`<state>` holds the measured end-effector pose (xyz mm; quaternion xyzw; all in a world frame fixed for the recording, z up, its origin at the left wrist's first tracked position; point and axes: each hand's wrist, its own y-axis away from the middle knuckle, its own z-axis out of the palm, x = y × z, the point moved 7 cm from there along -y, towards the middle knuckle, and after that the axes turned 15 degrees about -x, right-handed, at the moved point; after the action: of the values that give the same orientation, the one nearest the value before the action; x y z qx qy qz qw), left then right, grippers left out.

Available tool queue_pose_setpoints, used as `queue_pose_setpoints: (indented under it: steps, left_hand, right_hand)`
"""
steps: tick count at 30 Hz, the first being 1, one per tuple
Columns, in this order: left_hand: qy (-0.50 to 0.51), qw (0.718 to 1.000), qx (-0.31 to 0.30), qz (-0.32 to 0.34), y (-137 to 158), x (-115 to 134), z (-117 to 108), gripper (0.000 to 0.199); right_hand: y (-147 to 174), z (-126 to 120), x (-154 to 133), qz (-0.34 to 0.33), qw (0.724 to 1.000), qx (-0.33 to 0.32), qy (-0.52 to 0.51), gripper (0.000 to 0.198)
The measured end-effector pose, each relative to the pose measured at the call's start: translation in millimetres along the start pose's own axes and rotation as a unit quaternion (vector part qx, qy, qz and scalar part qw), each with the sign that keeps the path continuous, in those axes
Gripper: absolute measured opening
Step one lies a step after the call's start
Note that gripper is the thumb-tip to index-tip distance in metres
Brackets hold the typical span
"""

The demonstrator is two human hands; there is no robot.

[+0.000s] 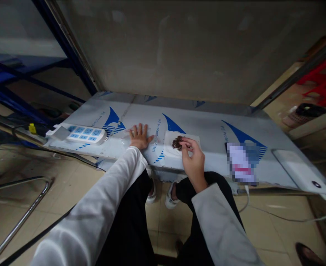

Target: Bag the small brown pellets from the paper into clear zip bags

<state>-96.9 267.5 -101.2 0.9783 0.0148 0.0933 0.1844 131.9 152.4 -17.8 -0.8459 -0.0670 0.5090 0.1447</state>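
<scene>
My left hand (140, 137) lies flat with its fingers spread. Under and beside it is what looks like a clear plastic bag (124, 137) on the film-covered tabletop (129, 107). To its right, a white square of tissue or cloth (170, 139) carries a small heap of brown pieces (176, 143), of a kind too small to tell. Thumb and fingers of my right hand (192, 153) pinch at the right edge of this heap, closed on some of the brown pieces. The fingertips partly cover the heap.
A white power strip (88, 134) with blue sockets lies at the left. On the right are a pixelated phone-like object (240, 163) and a white power bank (298, 168) with a cable (287, 220) hanging below the table edge. A grey panel (165, 51) rises behind.
</scene>
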Motion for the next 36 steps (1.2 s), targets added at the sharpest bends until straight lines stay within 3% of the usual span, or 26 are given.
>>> queue_pose_setpoints:
  steps: [3,8,10,15,21,25,30,33,36]
  left_hand:
    - [0.009,0.999,0.033,-0.006,5,3,-6,0.078]
    - [0.038,0.978,0.206,0.007,40,23,-42,0.055]
    - [0.034,0.977,0.209,0.009,52,30,-46,0.056]
    - [0.031,0.993,0.116,-0.021,54,34,-30,0.059]
    - [0.031,0.997,0.069,-0.023,48,41,-11,0.041]
    - [0.055,0.992,0.109,-0.026,62,41,-4,0.032]
    - [0.121,0.970,0.209,0.000,97,48,-1,0.028]
    - [0.164,0.955,0.241,0.059,120,63,6,0.024]
    - [0.211,0.932,0.251,0.153,138,81,12,0.021]
  right_hand:
    - [-2,-2,4,0.020,0.999,-0.002,-0.027,0.023]
    - [1,-11,15,0.069,0.995,0.031,-0.061,0.026]
    - [2,-14,16,0.078,0.993,0.042,-0.076,0.026]
    - [7,-20,19,0.095,0.988,0.053,-0.109,0.025]
    - [20,-25,24,0.114,0.984,0.053,-0.130,0.023]
    - [23,-22,26,0.118,0.982,0.051,-0.141,0.023]
    - [24,-14,26,0.115,0.985,0.033,-0.128,0.021]
    - [21,-10,15,0.088,0.989,0.006,-0.115,0.021]
    - [18,0,-7,0.030,0.993,-0.060,-0.102,0.023]
